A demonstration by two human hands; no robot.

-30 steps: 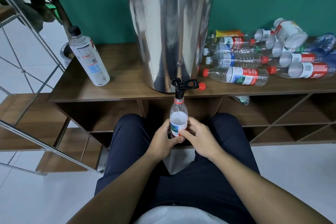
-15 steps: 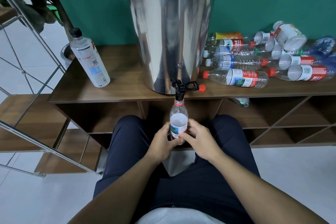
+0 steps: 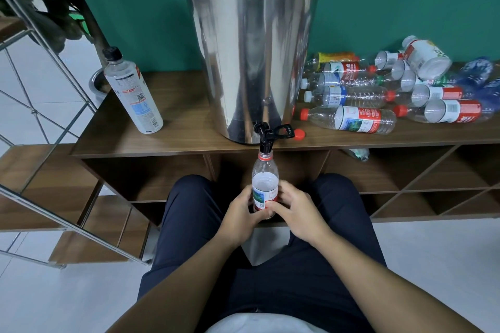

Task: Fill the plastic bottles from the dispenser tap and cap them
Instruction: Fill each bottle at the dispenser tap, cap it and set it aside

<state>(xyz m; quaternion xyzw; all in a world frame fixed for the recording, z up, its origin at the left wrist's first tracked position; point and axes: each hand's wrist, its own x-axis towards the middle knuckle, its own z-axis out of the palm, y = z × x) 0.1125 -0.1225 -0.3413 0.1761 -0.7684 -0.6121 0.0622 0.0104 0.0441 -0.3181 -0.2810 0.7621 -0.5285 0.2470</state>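
Observation:
A clear plastic bottle (image 3: 265, 178) with a red neck ring stands upright with its open mouth right under the black tap (image 3: 266, 138) of the steel dispenser (image 3: 253, 62). Water fills it to about the top of its label. My left hand (image 3: 240, 215) grips its lower left side. My right hand (image 3: 296, 212) grips its lower right side, thumb across the label. A loose red cap (image 3: 299, 134) lies on the wooden shelf top (image 3: 189, 130) just right of the tap.
A capped tall bottle (image 3: 132, 92) with a black cap stands left of the dispenser. Several empty bottles (image 3: 354, 117) lie in a pile on the right of the shelf top. A metal-framed stair (image 3: 40, 116) runs along the left. Open cubbies sit under the shelf top.
Both hands keep holding the bottle under the tap in the same place. The water level in the bottle looks slightly higher.

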